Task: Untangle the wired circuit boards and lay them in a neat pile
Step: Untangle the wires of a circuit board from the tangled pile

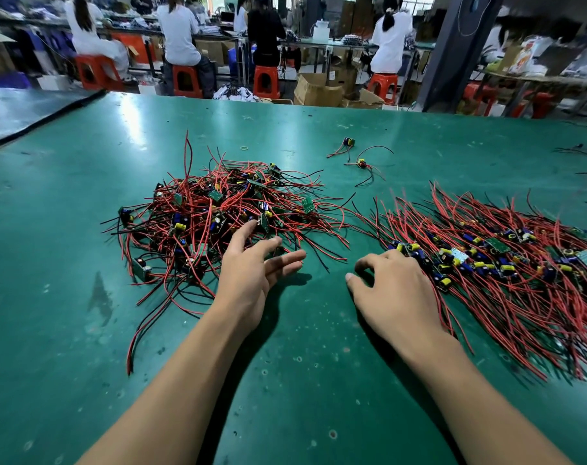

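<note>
Covering most of the view, a green desk (302,364) is seen. On its right side, wired boards are laid in a combed pile (486,260); left of centre, a tangled heap (214,213) is spread. The left hand (251,273) is held apart, fingers straight, at the heap's near right edge. The right hand (392,283) is rested loosely curved against the pile's near left end, nothing seen gripped. Farther off, two stray boards (361,162) are left.
</note>
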`<action>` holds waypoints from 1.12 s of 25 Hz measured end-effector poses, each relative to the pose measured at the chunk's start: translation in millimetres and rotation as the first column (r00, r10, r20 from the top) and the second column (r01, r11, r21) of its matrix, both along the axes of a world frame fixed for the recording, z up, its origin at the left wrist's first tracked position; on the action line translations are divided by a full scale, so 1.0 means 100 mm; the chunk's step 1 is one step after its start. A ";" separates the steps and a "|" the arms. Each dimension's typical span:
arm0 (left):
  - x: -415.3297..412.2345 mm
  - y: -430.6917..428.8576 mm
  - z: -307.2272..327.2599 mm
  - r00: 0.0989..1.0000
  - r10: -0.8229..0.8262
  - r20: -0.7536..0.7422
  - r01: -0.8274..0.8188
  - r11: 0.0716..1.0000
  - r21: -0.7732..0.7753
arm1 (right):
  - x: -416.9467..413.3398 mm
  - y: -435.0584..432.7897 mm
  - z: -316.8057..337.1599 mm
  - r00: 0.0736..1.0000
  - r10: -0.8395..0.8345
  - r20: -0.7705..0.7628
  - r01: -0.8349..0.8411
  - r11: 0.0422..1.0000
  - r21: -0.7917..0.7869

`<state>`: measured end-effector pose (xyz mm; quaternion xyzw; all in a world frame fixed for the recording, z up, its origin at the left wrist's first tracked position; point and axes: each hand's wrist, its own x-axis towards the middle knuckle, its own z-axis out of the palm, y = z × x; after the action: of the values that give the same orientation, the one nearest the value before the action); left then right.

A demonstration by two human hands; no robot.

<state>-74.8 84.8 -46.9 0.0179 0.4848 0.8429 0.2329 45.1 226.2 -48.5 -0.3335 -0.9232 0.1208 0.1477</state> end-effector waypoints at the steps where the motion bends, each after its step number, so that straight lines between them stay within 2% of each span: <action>1: 0.01 0.00 0.00 1.000 0.003 -0.001 -0.003 1.000 -0.001 | 0.00 -0.02 0.00 1.000 0.005 -0.002 -0.005 1.000 -0.002; 5: 0.05 0.01 0.01 1.000 0.011 0.000 -0.011 1.000 0.011 | -0.03 -0.08 -0.03 1.000 0.027 -0.004 -0.027 1.000 0.008; 8: 0.10 0.01 0.02 0.999 -0.015 -0.052 0.014 1.000 -0.025 | -0.03 -0.07 -0.03 1.000 0.029 -0.008 -0.029 1.000 0.000; 10: 0.16 0.01 0.01 0.986 -0.044 -0.160 0.024 0.992 -0.121 | -0.03 -0.05 -0.06 1.000 0.029 0.004 -0.029 0.999 0.026; 11: 0.20 0.01 -0.01 0.961 -0.069 -0.269 0.014 0.979 -0.203 | -0.04 -0.05 -0.07 0.999 0.031 -0.017 -0.031 0.999 0.026; 12: 0.26 0.02 -0.03 0.912 -0.103 -0.397 -0.020 0.956 -0.293 | -0.06 -0.05 -0.08 0.995 0.034 -0.091 -0.038 0.999 -0.039; 13: 0.30 0.03 -0.06 0.841 -0.147 -0.521 -0.069 0.925 -0.373 | -0.09 -0.06 -0.07 0.977 0.004 -0.214 -0.049 0.977 -0.206; 15: 0.38 0.05 -0.10 0.701 -0.234 -0.674 -0.152 0.874 -0.461 | -0.15 -0.13 -0.03 0.894 -0.142 -0.425 -0.157 0.789 -0.594; 16: 0.40 0.05 -0.11 0.660 -0.259 -0.705 -0.165 0.866 -0.472 | -0.16 -0.16 -0.01 0.871 -0.170 -0.461 -0.203 0.729 -0.653; 17: 0.41 0.04 -0.12 0.640 -0.273 -0.719 -0.163 0.866 -0.473 | -0.16 -0.18 -0.02 0.870 -0.134 -0.474 -0.240 0.725 -0.646; 20: 0.42 0.01 -0.13 0.659 -0.280 -0.698 -0.121 0.876 -0.466 | -0.16 -0.20 -0.04 0.871 -0.072 -0.486 -0.314 0.680 -0.663; 23: 0.44 0.02 -0.13 0.633 -0.270 -0.726 -0.182 0.859 -0.478 | -0.14 -0.12 -0.02 0.838 -0.183 -0.514 -0.345 0.552 -0.759; 25: 0.43 0.02 -0.12 0.638 -0.238 -0.732 -0.210 0.861 -0.463 | -0.15 -0.10 -0.01 0.816 -0.227 -0.531 -0.358 0.522 -0.774; 28: 0.38 0.02 -0.12 0.748 -0.152 -0.646 -0.177 0.892 -0.415 | -0.15 -0.10 -0.03 0.767 -0.252 -0.590 -0.434 0.474 -0.766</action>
<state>-36.3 86.8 -59.0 0.2580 0.7173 0.6461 0.0370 29.8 216.0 -51.2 -0.2451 -0.6371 0.6865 0.2506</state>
